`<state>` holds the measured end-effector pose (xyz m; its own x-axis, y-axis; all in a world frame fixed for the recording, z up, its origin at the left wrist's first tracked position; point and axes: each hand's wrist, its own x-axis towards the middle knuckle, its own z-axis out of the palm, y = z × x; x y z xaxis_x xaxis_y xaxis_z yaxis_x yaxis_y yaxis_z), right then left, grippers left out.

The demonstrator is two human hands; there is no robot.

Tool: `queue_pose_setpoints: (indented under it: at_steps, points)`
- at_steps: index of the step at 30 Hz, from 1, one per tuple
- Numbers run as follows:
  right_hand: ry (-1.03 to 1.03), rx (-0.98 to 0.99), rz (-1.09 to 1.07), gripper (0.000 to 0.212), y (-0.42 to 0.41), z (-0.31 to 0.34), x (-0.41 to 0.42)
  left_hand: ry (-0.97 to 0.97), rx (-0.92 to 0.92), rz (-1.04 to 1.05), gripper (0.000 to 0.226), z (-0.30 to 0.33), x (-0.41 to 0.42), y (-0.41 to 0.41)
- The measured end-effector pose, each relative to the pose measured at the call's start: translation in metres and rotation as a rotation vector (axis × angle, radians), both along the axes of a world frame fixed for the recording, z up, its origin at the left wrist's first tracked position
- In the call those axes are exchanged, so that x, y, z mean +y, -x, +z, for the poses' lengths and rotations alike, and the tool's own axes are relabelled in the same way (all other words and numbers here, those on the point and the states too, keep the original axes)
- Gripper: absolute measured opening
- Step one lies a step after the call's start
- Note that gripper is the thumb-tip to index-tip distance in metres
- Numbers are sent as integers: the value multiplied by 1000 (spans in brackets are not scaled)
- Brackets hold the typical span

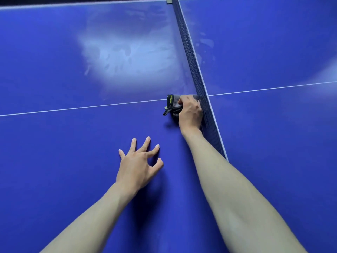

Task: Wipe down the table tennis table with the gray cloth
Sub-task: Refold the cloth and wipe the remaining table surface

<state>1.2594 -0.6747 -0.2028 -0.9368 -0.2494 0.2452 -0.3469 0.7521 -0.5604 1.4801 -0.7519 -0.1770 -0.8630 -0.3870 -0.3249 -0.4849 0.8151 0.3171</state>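
The blue table tennis table (73, 161) fills the view. My right hand (189, 112) grips the bunched gray cloth (173, 105) and presses it onto the table right beside the net (193, 66), where the white centre line (82, 107) meets it. The cloth has a dark trim with a yellow-green tag; most of it is hidden under my hand. My left hand (138, 163) rests on the table nearer to me, fingers spread, fingertips touching the surface.
The dark mesh net runs from the top centre down to the right of my right forearm. A pale smeared patch (127, 53) lies on the far left half. The far table edge (82, 4) has a white line.
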Motion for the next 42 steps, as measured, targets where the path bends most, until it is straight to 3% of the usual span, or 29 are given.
queue_pose_setpoints:
  at_steps: [6, 12, 17, 21, 30, 33, 36, 42]
  points:
    - [-57, 11, 90, 35, -19, -1, 26, -9, 1, -15, 52, 1, -1, -3]
    - [-23, 62, 83, 41, -114, -13, 80, -136, 37, 9, 44, 12, -4, -10]
    - [-10, -7, 36, 57, -188, -23, 128, -98, 149, -56, 39, 13, 21, -74]
    - [-8, -59, -27, 65, -256, -21, 162, -45, 138, -151, 38, 10, 32, -137]
    - [1, -94, -86, 75, -388, -14, 225, 76, 222, -282, 32, 7, 62, -256]
    - [-10, -76, -60, 72, -419, -15, 246, 145, 265, -326, 50, 2, 73, -291]
    - [-6, -73, -50, 69, -439, -13, 264, 239, 274, -389, 51, -2, 82, -316]
    - [7, -22, 0, 60, -495, -15, 301, 265, 276, -227, 48, -2, 123, -362]
